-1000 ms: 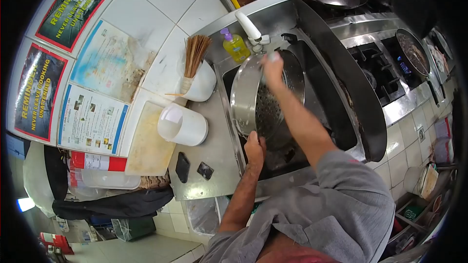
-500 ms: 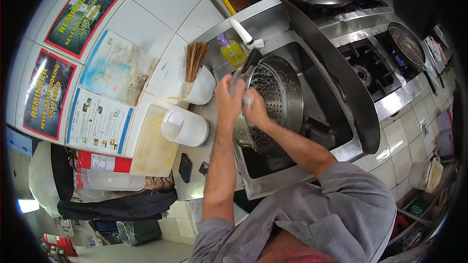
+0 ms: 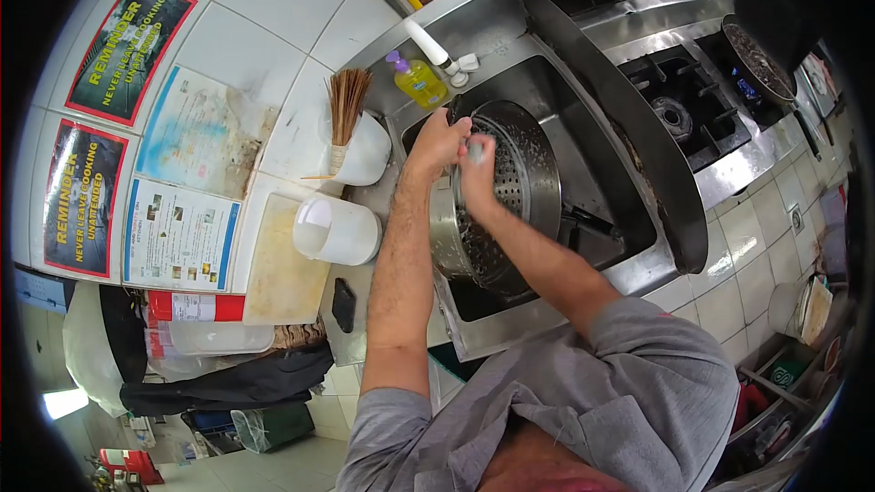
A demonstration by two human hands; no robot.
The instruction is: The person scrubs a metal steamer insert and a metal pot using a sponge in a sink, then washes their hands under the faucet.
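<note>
A wet metal pot with a perforated inside lies tilted in the sink, soap suds on its inner wall. At its upper left rim my left hand is closed round a dark handle. My right hand, also closed, is beside the left at the pot's left rim; it holds something small and pale, blurred by motion. A second black handle sticks out at the pot's right side. The white faucet stands above the hands, next to a yellow soap bottle.
Left of the sink are a stick brush in a white container, a white tub, a cutting board and a black phone-like object. A metal splash guard parts the sink from the stove at right.
My left hand has gone from the pot's lower rim to the handle at its upper left. The pot has turned, and my right hand has moved down and left to its rim.
</note>
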